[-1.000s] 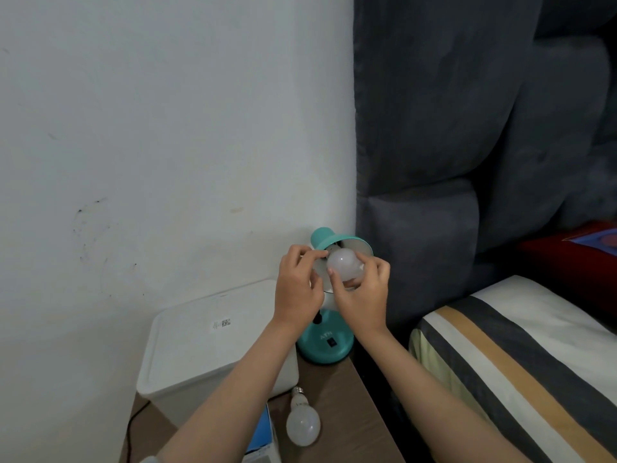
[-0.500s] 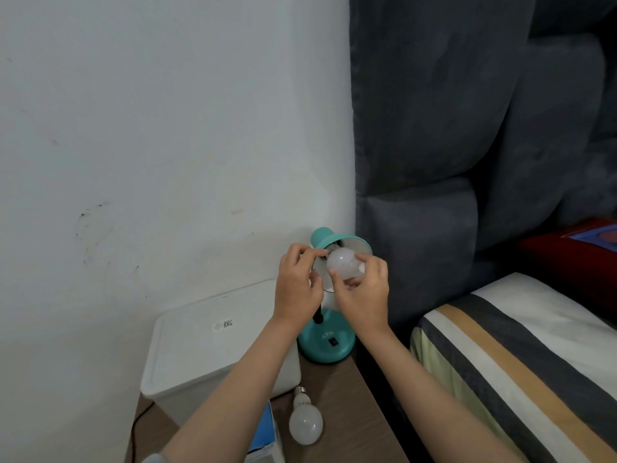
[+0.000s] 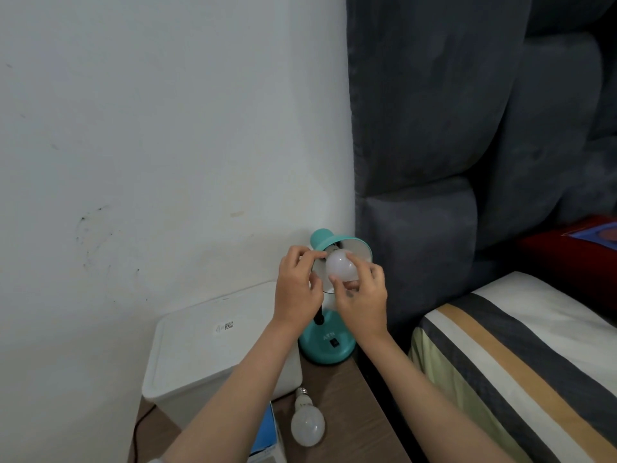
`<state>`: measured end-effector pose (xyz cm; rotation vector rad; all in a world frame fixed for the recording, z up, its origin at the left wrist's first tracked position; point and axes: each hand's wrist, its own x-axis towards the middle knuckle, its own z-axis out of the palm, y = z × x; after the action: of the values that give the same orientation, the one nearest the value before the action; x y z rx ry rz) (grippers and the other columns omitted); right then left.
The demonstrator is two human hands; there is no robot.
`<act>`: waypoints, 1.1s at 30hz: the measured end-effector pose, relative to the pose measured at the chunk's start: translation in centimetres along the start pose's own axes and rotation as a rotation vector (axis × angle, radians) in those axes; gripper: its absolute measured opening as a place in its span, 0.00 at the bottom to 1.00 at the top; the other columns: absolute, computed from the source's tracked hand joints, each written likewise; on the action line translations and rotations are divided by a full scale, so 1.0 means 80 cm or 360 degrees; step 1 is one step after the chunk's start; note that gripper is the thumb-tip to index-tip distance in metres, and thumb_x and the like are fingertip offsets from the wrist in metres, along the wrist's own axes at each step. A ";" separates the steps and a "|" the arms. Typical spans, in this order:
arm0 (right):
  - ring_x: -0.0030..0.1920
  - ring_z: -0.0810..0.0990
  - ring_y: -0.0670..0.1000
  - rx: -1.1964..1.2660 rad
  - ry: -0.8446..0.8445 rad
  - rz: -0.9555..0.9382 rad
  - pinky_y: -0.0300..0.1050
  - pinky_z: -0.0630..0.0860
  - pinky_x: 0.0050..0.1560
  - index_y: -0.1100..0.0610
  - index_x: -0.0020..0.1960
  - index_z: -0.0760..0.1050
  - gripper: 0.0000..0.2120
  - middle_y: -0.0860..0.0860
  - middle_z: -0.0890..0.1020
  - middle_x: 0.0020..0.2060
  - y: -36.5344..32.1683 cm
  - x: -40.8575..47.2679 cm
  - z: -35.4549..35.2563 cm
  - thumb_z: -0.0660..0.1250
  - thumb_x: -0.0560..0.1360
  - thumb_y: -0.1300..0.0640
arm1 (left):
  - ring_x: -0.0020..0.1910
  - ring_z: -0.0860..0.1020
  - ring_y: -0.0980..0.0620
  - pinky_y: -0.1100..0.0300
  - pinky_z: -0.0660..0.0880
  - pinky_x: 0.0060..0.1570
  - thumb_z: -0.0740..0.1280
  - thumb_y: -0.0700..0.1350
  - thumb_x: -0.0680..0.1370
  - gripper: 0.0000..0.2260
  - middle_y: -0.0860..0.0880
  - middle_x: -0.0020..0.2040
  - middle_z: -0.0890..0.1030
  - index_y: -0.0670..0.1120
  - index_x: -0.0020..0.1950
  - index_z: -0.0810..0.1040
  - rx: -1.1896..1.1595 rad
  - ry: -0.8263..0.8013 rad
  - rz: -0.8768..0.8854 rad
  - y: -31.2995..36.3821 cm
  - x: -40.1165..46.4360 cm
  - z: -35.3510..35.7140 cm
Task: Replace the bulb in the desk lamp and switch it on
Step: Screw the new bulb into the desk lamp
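A teal desk lamp stands on the wooden bedside table, its shade tipped toward me. A white bulb sits in the mouth of the shade. My right hand grips this bulb from below with thumb and fingers. My left hand pinches the left rim of the shade. A second white bulb lies loose on the table in front of the lamp, screw base pointing away from me. The black switch shows on the lamp base.
A white lidded box fills the table left of the lamp. A blue carton lies at the near edge beside my left forearm. A grey padded headboard and a striped bed are on the right; a white wall is behind.
My right hand's fingers have shifted a little around the bulb in the shade. The left hand stays on the shade rim. The view has tilted slightly.
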<state>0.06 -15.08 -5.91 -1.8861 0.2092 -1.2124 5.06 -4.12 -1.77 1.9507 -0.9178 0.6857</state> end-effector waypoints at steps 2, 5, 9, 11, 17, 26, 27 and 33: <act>0.42 0.79 0.49 0.0022 0.0046 0.0180 0.25 0.72 0.37 0.56 0.60 0.72 0.21 0.53 0.75 0.51 -0.002 0.004 -0.002 0.72 0.71 0.51 | 0.47 0.74 0.49 0.51 0.79 0.43 0.62 0.29 0.69 0.19 0.51 0.50 0.71 0.46 0.55 0.77 0.0011 -0.0007 0.0012 0.001 -0.001 0.000; 0.46 0.78 0.50 0.0041 0.0072 0.0145 0.26 0.74 0.39 0.60 0.60 0.70 0.23 0.55 0.72 0.55 -0.007 0.005 0.000 0.73 0.70 0.54 | 0.47 0.74 0.49 0.51 0.79 0.43 0.62 0.29 0.69 0.19 0.51 0.50 0.71 0.46 0.55 0.77 0.0016 0.0000 0.0014 0.000 0.000 0.000; 0.52 0.76 0.49 -0.0007 -0.0054 -0.0066 0.33 0.78 0.47 0.56 0.66 0.70 0.26 0.57 0.68 0.59 -0.002 -0.002 0.004 0.72 0.70 0.64 | 0.48 0.74 0.49 0.50 0.79 0.43 0.62 0.29 0.68 0.20 0.54 0.49 0.69 0.47 0.55 0.76 0.0007 0.0010 0.0019 -0.001 0.001 0.000; 0.44 0.78 0.48 -0.0015 -0.0037 -0.0029 0.26 0.75 0.44 0.56 0.64 0.72 0.23 0.54 0.71 0.54 -0.001 -0.001 0.002 0.72 0.70 0.62 | 0.48 0.73 0.49 0.50 0.79 0.43 0.62 0.29 0.68 0.20 0.54 0.49 0.69 0.46 0.55 0.76 0.0014 0.0008 0.0025 0.000 0.000 -0.001; 0.44 0.76 0.44 0.0030 0.0016 0.0166 0.24 0.72 0.39 0.59 0.62 0.69 0.25 0.54 0.73 0.54 -0.012 0.004 0.001 0.73 0.70 0.53 | 0.47 0.73 0.49 0.50 0.78 0.43 0.63 0.29 0.69 0.19 0.53 0.49 0.69 0.46 0.55 0.77 0.0027 -0.0001 0.0022 0.001 0.000 -0.001; 0.44 0.74 0.49 -0.0111 -0.0049 0.0088 0.28 0.71 0.38 0.60 0.63 0.69 0.22 0.58 0.72 0.52 -0.010 0.003 0.003 0.71 0.72 0.55 | 0.47 0.74 0.48 0.50 0.78 0.43 0.62 0.29 0.68 0.19 0.53 0.49 0.69 0.46 0.55 0.77 0.0019 0.0012 0.0003 0.002 0.002 -0.002; 0.46 0.75 0.50 -0.0103 -0.0029 0.0158 0.32 0.71 0.39 0.61 0.62 0.69 0.22 0.58 0.73 0.53 -0.009 0.006 0.002 0.70 0.73 0.52 | 0.47 0.74 0.48 0.50 0.79 0.43 0.62 0.29 0.68 0.19 0.54 0.49 0.69 0.46 0.55 0.77 0.0020 0.0008 0.0010 0.002 0.001 -0.002; 0.53 0.71 0.45 -0.0020 -0.0042 -0.0012 0.21 0.70 0.49 0.62 0.65 0.67 0.27 0.55 0.67 0.58 -0.011 0.002 0.002 0.72 0.69 0.64 | 0.47 0.74 0.48 0.50 0.78 0.42 0.63 0.29 0.68 0.19 0.53 0.49 0.69 0.46 0.54 0.77 0.0016 0.0023 -0.0011 0.002 0.000 0.000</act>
<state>0.04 -14.56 -5.19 -1.9139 0.1957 -1.1936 4.96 -4.19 -1.73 1.9548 -0.8997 0.7009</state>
